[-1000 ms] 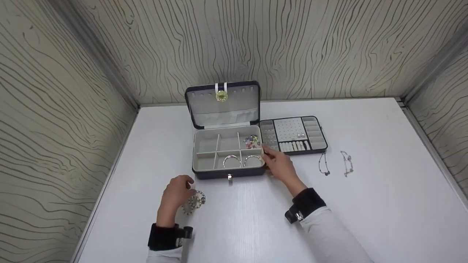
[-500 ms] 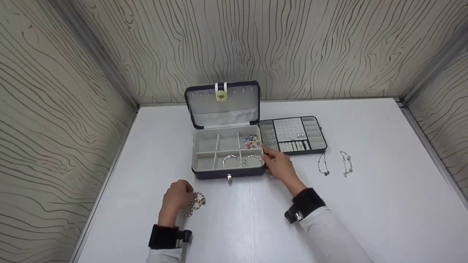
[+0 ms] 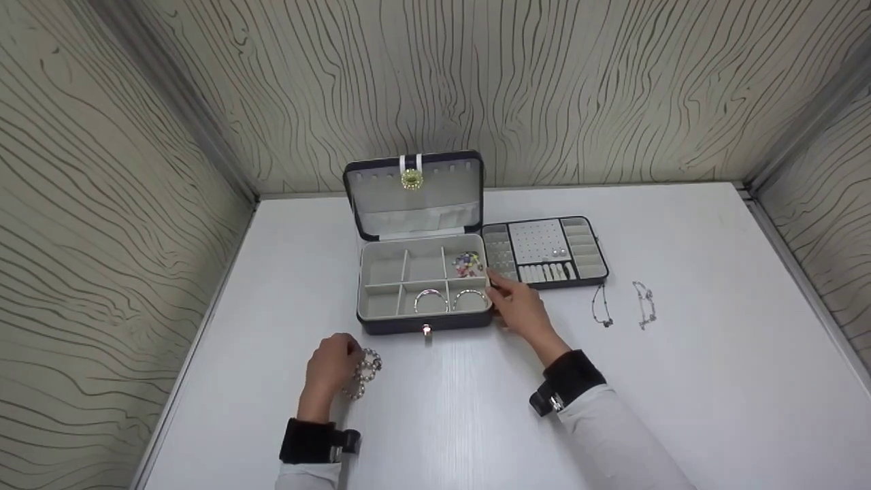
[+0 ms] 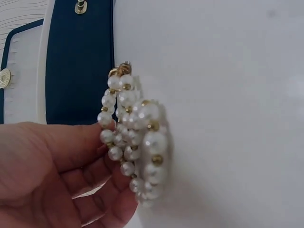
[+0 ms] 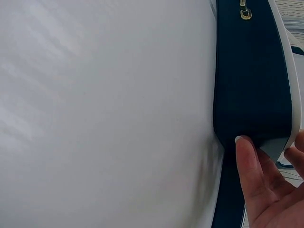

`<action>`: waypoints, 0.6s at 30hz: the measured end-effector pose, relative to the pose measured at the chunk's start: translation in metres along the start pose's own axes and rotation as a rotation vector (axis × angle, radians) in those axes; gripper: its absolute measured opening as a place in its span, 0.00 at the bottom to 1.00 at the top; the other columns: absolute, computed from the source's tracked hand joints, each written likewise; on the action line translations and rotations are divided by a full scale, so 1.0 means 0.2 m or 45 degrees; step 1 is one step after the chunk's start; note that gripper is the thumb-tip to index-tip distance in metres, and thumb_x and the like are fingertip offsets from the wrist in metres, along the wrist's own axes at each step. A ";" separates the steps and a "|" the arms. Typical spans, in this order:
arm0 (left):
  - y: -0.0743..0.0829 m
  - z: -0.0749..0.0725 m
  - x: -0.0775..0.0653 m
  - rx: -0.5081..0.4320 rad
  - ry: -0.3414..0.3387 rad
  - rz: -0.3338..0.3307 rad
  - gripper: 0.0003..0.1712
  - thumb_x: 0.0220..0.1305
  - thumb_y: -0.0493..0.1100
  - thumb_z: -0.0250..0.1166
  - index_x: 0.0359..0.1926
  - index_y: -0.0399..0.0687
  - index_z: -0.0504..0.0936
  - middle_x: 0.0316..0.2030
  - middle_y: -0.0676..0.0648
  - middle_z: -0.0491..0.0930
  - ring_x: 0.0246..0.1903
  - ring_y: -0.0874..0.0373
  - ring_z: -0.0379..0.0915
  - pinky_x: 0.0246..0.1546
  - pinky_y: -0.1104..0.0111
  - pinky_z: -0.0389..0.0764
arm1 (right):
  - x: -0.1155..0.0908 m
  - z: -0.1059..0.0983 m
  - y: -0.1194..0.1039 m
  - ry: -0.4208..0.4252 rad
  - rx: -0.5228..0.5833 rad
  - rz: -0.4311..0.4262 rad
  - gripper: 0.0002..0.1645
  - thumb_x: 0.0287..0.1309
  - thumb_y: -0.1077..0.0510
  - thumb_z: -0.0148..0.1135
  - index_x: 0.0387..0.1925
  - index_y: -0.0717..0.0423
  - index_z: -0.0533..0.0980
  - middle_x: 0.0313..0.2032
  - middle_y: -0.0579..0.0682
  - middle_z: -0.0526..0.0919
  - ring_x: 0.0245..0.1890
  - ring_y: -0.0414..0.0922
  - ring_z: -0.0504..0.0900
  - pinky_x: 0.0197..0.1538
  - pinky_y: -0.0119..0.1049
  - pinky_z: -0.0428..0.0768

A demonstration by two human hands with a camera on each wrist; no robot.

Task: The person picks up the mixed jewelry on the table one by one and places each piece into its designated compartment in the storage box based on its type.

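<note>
In my left hand (image 3: 332,367), a pearl bracelet (image 4: 126,123) with small gold beads is pinched between thumb and fingers. Its strands hang in several loops close over the white table, in front of the jewelry box's left corner. My right hand (image 3: 520,306) grips the right side of the dark blue jewelry box (image 3: 395,327), with the thumb (image 5: 248,159) on its front corner and fingers at the rim. The box stands with its lid (image 3: 418,197) up. Two bangles (image 3: 431,292) stand in the front middle and right compartments; colorful small pieces (image 3: 468,264) lie in the back right one.
Right of the box lies a removable jewelry tray (image 3: 605,278) with pearl earrings and ring slots. A dark chain bracelet (image 3: 595,309) and a silver chain bracelet (image 3: 642,303) lie on the table beyond my right hand. Patterned walls (image 3: 449,88) stand behind and on both sides.
My left fingers have closed on the pearl bracelet and gathered it; its loops have shifted slightly up and hang closer together. The right hand and the box stay in place.
</note>
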State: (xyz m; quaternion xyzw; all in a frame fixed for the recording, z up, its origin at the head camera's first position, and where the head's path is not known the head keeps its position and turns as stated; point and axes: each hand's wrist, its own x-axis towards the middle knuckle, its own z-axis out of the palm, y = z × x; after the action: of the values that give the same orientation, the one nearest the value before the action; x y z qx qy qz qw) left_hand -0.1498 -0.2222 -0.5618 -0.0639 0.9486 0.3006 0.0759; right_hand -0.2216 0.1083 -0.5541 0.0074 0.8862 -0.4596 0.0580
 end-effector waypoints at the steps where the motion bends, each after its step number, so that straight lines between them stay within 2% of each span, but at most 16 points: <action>1: 0.00 -0.01 0.00 -0.012 0.009 0.003 0.05 0.62 0.37 0.64 0.30 0.39 0.82 0.22 0.49 0.76 0.22 0.56 0.72 0.21 0.64 0.73 | 0.00 0.00 0.00 0.000 -0.003 0.002 0.27 0.69 0.51 0.58 0.68 0.43 0.69 0.43 0.54 0.83 0.26 0.43 0.80 0.29 0.37 0.79; 8: 0.02 -0.08 -0.04 -0.068 0.049 0.029 0.05 0.64 0.37 0.63 0.36 0.38 0.83 0.25 0.49 0.77 0.25 0.56 0.72 0.24 0.63 0.73 | 0.00 0.00 -0.01 -0.010 -0.005 0.009 0.27 0.69 0.50 0.57 0.68 0.42 0.69 0.43 0.54 0.83 0.27 0.43 0.80 0.30 0.37 0.79; 18: 0.13 -0.22 -0.12 -0.130 0.121 0.133 0.05 0.68 0.37 0.61 0.39 0.39 0.82 0.28 0.49 0.79 0.27 0.58 0.74 0.25 0.65 0.74 | 0.00 0.00 0.00 -0.020 0.032 0.006 0.28 0.69 0.50 0.57 0.69 0.43 0.68 0.42 0.53 0.82 0.27 0.45 0.80 0.27 0.37 0.80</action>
State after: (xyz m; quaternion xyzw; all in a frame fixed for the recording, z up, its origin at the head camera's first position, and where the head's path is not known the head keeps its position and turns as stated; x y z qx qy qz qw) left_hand -0.1347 -0.2240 -0.5066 -0.0323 0.9366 0.3487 0.0117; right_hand -0.2206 0.1084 -0.5542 0.0065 0.8799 -0.4705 0.0659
